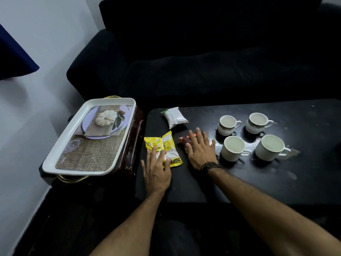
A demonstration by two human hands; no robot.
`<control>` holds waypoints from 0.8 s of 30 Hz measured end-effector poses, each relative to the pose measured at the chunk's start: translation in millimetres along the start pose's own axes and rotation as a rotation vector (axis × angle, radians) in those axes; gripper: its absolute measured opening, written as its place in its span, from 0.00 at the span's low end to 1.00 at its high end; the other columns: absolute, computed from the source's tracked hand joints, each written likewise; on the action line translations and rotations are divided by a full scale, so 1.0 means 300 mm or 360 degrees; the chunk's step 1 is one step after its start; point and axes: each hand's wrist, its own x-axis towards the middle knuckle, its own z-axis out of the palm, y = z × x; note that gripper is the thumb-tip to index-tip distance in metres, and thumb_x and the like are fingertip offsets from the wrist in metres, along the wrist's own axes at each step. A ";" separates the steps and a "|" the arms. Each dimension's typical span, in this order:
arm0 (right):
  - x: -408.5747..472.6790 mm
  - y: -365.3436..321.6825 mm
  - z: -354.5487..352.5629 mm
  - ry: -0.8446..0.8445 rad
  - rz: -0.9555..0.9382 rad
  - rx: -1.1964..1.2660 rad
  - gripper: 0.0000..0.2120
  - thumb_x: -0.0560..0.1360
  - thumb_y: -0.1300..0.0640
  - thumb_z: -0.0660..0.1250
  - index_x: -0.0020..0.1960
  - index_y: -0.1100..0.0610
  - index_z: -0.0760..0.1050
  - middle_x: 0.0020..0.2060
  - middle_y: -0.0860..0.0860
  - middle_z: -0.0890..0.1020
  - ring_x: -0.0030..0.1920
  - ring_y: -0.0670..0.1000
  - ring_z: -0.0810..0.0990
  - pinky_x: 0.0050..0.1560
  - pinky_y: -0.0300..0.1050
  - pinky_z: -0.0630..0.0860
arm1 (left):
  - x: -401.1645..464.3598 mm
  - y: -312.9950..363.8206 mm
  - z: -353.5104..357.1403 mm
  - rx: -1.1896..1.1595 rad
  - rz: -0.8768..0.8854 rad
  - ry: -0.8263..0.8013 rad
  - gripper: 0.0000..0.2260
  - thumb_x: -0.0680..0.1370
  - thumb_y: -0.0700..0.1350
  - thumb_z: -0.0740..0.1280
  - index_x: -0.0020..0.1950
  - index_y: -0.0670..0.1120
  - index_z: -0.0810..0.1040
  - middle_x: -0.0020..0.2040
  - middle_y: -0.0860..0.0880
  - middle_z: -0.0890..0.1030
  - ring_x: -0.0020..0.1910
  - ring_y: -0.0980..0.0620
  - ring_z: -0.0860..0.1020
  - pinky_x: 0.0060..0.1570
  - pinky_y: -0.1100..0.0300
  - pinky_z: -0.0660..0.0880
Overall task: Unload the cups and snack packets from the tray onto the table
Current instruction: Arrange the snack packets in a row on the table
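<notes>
Both hands are flat on the black desk (258, 182) near its left end. Left hand (156, 172) lies palm down, fingers spread, on the yellow snack packet (168, 145), pressing it, no grip closed around it. Right hand (200, 150) lies the same way, fingers loose, over a dark red packet (184, 140). Just right of that are four white cups (232, 148), two near, two behind, all upright on the desk. A white packet (174, 117) lies toward the far left corner. The white tray (55, 159) is off the desk's left edge on a dark brown stand (136, 130), with nothing on it.
</notes>
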 end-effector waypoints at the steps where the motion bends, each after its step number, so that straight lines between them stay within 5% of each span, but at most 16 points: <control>1: 0.008 -0.004 -0.002 -0.0004 0.0038 0.0031 0.27 0.81 0.43 0.47 0.79 0.46 0.49 0.80 0.50 0.49 0.79 0.56 0.48 0.75 0.66 0.49 | -0.014 -0.003 0.001 0.0043 0.0023 0.0001 0.18 0.81 0.54 0.61 0.70 0.54 0.73 0.77 0.49 0.63 0.78 0.47 0.56 0.74 0.41 0.54; 9: 0.065 -0.069 0.024 0.0114 0.0278 0.0057 0.28 0.81 0.43 0.47 0.79 0.49 0.49 0.79 0.53 0.48 0.78 0.59 0.48 0.73 0.67 0.54 | -0.003 0.005 0.006 0.0215 0.0021 -0.0105 0.26 0.81 0.49 0.56 0.79 0.58 0.54 0.80 0.51 0.54 0.79 0.49 0.48 0.73 0.34 0.49; 13: 0.069 -0.083 0.018 0.0039 0.0323 0.0163 0.31 0.80 0.39 0.47 0.79 0.49 0.45 0.79 0.54 0.45 0.79 0.60 0.42 0.73 0.69 0.50 | 0.014 0.011 0.005 0.0230 -0.0046 -0.0107 0.26 0.81 0.47 0.55 0.78 0.58 0.57 0.80 0.50 0.53 0.79 0.50 0.46 0.72 0.31 0.46; 18: 0.202 -0.142 -0.090 0.0295 -0.0026 0.0187 0.30 0.80 0.41 0.48 0.79 0.47 0.46 0.80 0.52 0.44 0.79 0.57 0.41 0.71 0.72 0.43 | 0.020 0.014 0.012 0.0229 -0.0049 -0.0064 0.27 0.80 0.62 0.51 0.79 0.57 0.57 0.81 0.47 0.50 0.79 0.50 0.45 0.73 0.34 0.41; 24: 0.412 -0.169 -0.094 -0.0272 -0.0446 -0.0146 0.31 0.79 0.43 0.57 0.78 0.44 0.48 0.79 0.51 0.41 0.78 0.60 0.39 0.73 0.69 0.50 | 0.037 0.010 0.017 0.0297 -0.0040 -0.0118 0.28 0.78 0.62 0.55 0.77 0.53 0.61 0.80 0.47 0.52 0.79 0.49 0.45 0.74 0.36 0.45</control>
